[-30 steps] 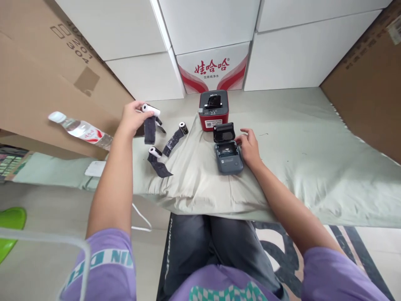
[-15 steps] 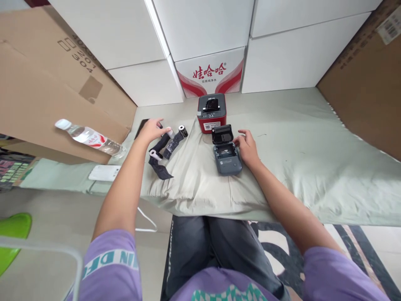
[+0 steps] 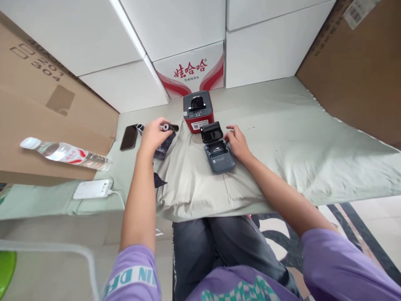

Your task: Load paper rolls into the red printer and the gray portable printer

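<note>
My left hand (image 3: 154,136) is closed around a small paper roll (image 3: 166,126) whose dark strip (image 3: 163,147) trails from under the palm onto the cloth. Another roll end (image 3: 140,127) shows just left of that hand. My right hand (image 3: 236,142) rests, fingers apart, against the right side of a small grey label printer (image 3: 221,155). The printer's black lid (image 3: 212,133) stands open. A red and grey printer (image 3: 198,109) stands just behind it.
A pale green cloth (image 3: 282,142) covers the table. A dark phone (image 3: 128,137) lies left of my left hand, with a water bottle (image 3: 62,152) and a white power bank (image 3: 93,189) further left. White and brown cartons (image 3: 188,25) wall in the back and sides.
My left hand lowered the roll it held up, moved to the rolls on the cloth and now grips one. The view shifted right. My right hand stayed at the grey printer.
</note>
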A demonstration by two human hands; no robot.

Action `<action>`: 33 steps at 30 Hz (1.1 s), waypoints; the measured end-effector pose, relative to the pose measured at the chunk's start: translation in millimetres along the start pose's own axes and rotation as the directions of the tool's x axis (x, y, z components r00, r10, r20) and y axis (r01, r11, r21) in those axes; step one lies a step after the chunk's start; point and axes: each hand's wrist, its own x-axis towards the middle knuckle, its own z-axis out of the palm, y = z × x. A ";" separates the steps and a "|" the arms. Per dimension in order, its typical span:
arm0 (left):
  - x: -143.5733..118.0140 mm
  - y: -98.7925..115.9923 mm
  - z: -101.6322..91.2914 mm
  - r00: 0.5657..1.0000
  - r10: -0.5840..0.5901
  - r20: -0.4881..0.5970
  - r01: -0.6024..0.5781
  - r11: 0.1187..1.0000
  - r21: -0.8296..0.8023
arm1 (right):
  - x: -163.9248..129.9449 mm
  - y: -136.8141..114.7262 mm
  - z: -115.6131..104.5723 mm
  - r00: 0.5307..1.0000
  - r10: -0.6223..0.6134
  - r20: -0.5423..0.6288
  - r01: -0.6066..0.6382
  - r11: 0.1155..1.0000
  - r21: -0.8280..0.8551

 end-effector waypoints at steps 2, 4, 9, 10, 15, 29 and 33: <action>-14.8 9.4 -5.1 0.986 -0.017 -0.165 -0.043 0.935 -0.353 | 0.5 0.9 0.2 1.000 -0.023 0.002 0.023 1.000 -0.015; -30.0 24.3 -2.5 0.962 -0.053 -0.268 -0.129 0.778 -0.615 | 1.4 2.7 0.3 0.999 -0.039 0.002 0.039 0.999 -0.019; -51.9 69.4 47.8 0.995 0.085 -0.057 -0.097 0.593 -0.800 | 2.9 4.4 -0.6 0.999 -0.035 0.012 0.035 0.999 0.004; -53.2 75.5 61.3 0.991 0.129 0.016 -0.069 0.628 -0.775 | 3.1 4.3 -0.8 0.999 -0.031 0.015 0.031 1.000 0.005; -56.0 82.6 104.9 0.976 0.219 -0.008 -0.190 0.824 -0.534 | 4.5 4.9 -1.2 1.000 -0.016 0.026 0.015 1.000 0.012; -69.2 77.2 107.0 0.912 0.409 0.024 -0.405 0.910 -0.088 | 5.5 5.3 -1.2 0.999 0.013 0.031 -0.014 0.999 0.031; -70.5 77.7 105.6 0.910 0.388 -0.144 -0.403 0.910 -0.093 | 3.6 -0.3 -1.7 0.998 -0.013 0.058 0.009 0.997 0.072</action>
